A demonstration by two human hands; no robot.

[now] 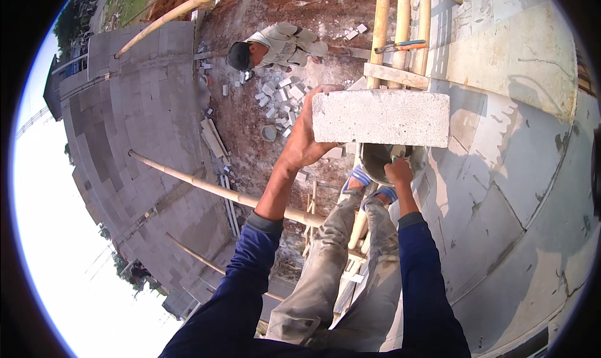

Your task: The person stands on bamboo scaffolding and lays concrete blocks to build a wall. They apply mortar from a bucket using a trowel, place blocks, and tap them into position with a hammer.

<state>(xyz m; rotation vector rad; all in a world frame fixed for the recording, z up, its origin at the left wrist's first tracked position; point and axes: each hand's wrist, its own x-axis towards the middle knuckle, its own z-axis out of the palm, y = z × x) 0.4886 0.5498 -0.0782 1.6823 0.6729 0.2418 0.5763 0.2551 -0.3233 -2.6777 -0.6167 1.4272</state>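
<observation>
A pale, rough lightweight block [380, 116] is held out before me, with my left hand [303, 136] gripping its left end. Just below it, my right hand [399, 171] is closed on a tool handle, apparently a trowel, over a dark bucket [374, 161]. The bucket is partly hidden behind the block, and the tool's head [398, 151] shows only in part. My sandaled feet rest on bamboo poles beneath the bucket.
Bamboo scaffolding [382, 26] spans above a dirt floor with a heap of broken blocks [278, 98]. A co-worker [282, 48] is below. Pliers [407, 45] lie on the poles. A block wall [526, 170] rises at right, another [125, 107] at left.
</observation>
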